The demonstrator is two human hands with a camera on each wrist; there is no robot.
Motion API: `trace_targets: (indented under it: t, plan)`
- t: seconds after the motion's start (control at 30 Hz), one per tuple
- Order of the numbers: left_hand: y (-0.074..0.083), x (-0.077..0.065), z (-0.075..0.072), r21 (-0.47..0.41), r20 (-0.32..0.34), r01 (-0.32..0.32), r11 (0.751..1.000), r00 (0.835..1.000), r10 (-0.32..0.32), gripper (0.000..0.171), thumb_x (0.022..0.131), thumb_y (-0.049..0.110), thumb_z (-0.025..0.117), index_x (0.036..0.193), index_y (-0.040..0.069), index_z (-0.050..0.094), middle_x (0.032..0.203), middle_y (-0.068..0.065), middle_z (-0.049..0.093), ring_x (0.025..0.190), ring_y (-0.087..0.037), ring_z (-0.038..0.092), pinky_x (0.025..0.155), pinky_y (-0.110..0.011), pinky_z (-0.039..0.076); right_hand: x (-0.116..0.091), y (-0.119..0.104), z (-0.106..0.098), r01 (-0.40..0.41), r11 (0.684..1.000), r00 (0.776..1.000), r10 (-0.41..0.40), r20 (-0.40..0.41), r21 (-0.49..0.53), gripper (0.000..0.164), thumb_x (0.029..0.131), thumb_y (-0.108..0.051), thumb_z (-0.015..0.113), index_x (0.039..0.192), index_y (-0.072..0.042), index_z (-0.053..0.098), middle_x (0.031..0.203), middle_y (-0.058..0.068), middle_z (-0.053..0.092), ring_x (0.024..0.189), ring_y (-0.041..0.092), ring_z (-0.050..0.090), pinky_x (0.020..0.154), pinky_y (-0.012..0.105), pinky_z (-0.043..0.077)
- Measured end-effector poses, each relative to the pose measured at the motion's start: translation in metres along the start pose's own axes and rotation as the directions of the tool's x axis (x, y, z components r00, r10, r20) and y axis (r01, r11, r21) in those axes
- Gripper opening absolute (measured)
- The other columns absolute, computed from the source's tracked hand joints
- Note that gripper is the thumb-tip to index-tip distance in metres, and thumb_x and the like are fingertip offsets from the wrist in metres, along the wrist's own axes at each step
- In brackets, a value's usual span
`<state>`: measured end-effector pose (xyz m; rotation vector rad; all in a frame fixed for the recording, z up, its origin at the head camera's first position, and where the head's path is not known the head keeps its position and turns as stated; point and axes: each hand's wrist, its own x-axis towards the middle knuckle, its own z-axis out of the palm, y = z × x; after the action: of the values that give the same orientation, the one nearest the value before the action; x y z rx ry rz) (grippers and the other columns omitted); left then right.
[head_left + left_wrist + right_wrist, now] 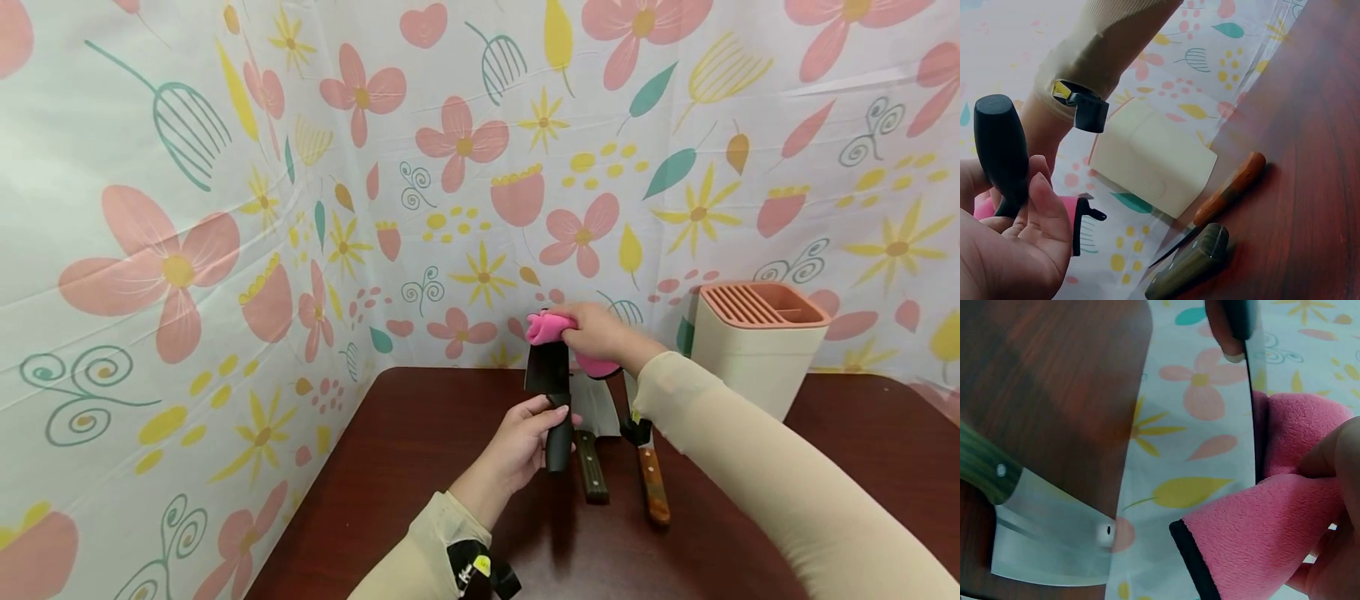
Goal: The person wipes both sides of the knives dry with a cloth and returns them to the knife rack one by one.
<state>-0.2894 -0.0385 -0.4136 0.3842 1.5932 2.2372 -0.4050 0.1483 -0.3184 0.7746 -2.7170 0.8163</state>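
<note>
My left hand [521, 442] grips the black handle [558, 446] of a black-bladed kitchen knife [546, 371], held blade up above the table. My right hand [600, 333] pinches a pink cloth [550, 327] folded around the upper part of the blade. In the right wrist view the cloth [1266, 525] has a fuzzy surface and black trim, and the blade shows nearly edge-on. Below the hands lie a cleaver [596, 408] with a dark greenish handle and a knife with an orange-brown wooden handle [652, 487]. The right sleeve partly hides the latter's blade.
A cream knife block [750, 375] with a slotted orange-pink top stands at the back right of the dark red-brown table [420, 467]. Flower-patterned cloth sheets [480, 225] hang behind and to the left.
</note>
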Motion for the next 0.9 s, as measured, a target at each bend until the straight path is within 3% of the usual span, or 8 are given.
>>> trace_targets:
  t: [0.17, 0.37, 0.53, 0.7, 0.8, 0.9]
  plan:
    - [-0.001, 0.0, 0.0, -0.002, 0.0, -0.006, 1.0, 1.0, 0.006, 0.03, 0.102, 0.022, 0.062, 0.129, 0.009, 0.064, 0.098, 0.001, 0.074, 0.073, -0.01, 0.07, 0.068, -0.027, 0.061, -0.004, 0.001, 0.006, 0.011, 1.0, 1.0, -0.011, 0.005, 0.007, 0.054, 0.089, -0.003, 0.052, 0.143, -0.008, 0.061, 0.132, 0.021, 0.067, 0.1, 0.028, 0.061, 0.089, 0.044, 0.049]
    - [0.0, 0.0, 0.0, -0.022, -0.002, -0.024, 0.999, 1.0, 0.024, 0.02, 0.102, 0.019, 0.061, 0.12, 0.009, 0.065, 0.095, 0.003, 0.074, 0.069, -0.01, 0.069, 0.064, -0.026, 0.06, -0.008, -0.005, 0.007, 0.006, 1.0, 1.0, -0.006, 0.024, -0.017, 0.054, 0.091, -0.006, 0.053, 0.144, -0.01, 0.06, 0.127, 0.019, 0.07, 0.091, 0.027, 0.061, 0.082, 0.042, 0.049]
    - [-0.001, 0.002, -0.002, -0.019, -0.014, -0.026, 0.999, 1.0, 0.026, 0.027, 0.102, 0.019, 0.061, 0.126, 0.006, 0.064, 0.095, 0.003, 0.074, 0.069, -0.01, 0.068, 0.064, -0.026, 0.06, -0.011, -0.01, 0.009, 0.029, 0.999, 0.998, -0.028, 0.054, -0.028, 0.055, 0.089, -0.005, 0.055, 0.143, -0.012, 0.061, 0.113, 0.013, 0.075, 0.077, 0.021, 0.062, 0.072, 0.035, 0.051]
    - [-0.001, 0.003, -0.004, -0.023, -0.023, -0.028, 0.999, 0.999, 0.027, 0.037, 0.102, 0.019, 0.061, 0.133, -0.001, 0.058, 0.094, 0.003, 0.074, 0.072, -0.01, 0.069, 0.066, -0.025, 0.06, -0.015, -0.016, 0.012, 0.067, 0.997, 0.996, -0.064, 0.059, -0.044, 0.056, 0.086, -0.004, 0.057, 0.141, -0.011, 0.063, 0.125, 0.013, 0.073, 0.083, 0.021, 0.061, 0.073, 0.033, 0.05]
    - [-0.002, 0.004, -0.005, -0.025, -0.027, -0.028, 0.999, 0.999, 0.027, 0.036, 0.102, 0.019, 0.061, 0.132, 0.0, 0.059, 0.094, 0.003, 0.074, 0.073, -0.009, 0.069, 0.067, -0.025, 0.06, -0.018, -0.019, 0.013, 0.091, 0.993, 0.994, -0.086, 0.067, -0.072, 0.057, 0.086, -0.004, 0.057, 0.142, -0.013, 0.063, 0.132, 0.013, 0.07, 0.086, 0.023, 0.059, 0.076, 0.034, 0.048]
    - [-0.002, 0.005, -0.006, -0.02, -0.032, -0.027, 0.999, 0.999, 0.027, 0.034, 0.102, 0.02, 0.061, 0.132, 0.003, 0.061, 0.095, 0.003, 0.074, 0.073, -0.009, 0.069, 0.067, -0.025, 0.06, -0.021, -0.021, 0.013, 0.11, 0.99, 0.991, -0.102, 0.086, -0.091, 0.058, 0.087, -0.004, 0.056, 0.143, -0.016, 0.062, 0.127, 0.013, 0.072, 0.082, 0.022, 0.057, 0.073, 0.034, 0.047]
